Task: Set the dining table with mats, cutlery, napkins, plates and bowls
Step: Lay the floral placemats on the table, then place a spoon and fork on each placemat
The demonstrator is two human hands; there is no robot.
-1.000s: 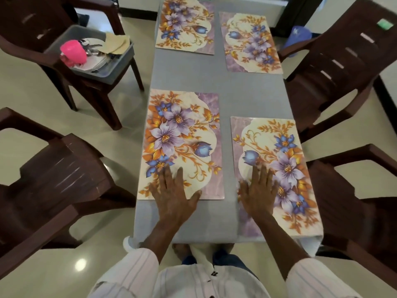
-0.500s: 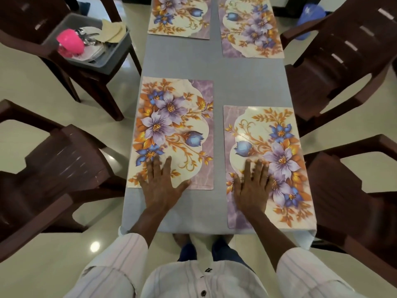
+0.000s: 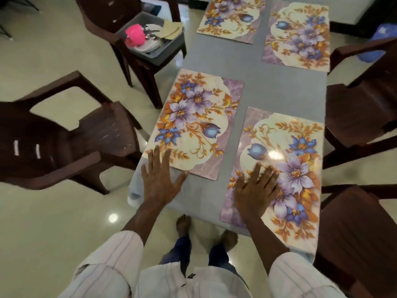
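Note:
Several floral mats lie on the grey table (image 3: 253,91). My left hand (image 3: 160,181) is flat with spread fingers over the near corner of the near left mat (image 3: 195,123), its fingertips on the mat's edge. My right hand (image 3: 255,190) lies flat on the near right mat (image 3: 285,168), which overhangs the table's front edge. Two more mats, the far left mat (image 3: 229,18) and the far right mat (image 3: 298,35), lie at the far end. A grey tub (image 3: 154,39) on a chair at the upper left holds a pink cup (image 3: 135,36), plates, cutlery and beige napkins (image 3: 171,29).
Dark brown plastic chairs stand around the table: one at the left (image 3: 53,136), one under the tub (image 3: 137,63), and two at the right (image 3: 361,100) (image 3: 356,239). My bare feet (image 3: 182,224) stand on the glossy cream floor at the table's near end.
The view has swung to the left, so the table sits further right in frame. My left hand has slid toward the near left mat's outer corner. My right hand stays flat on the near right mat.

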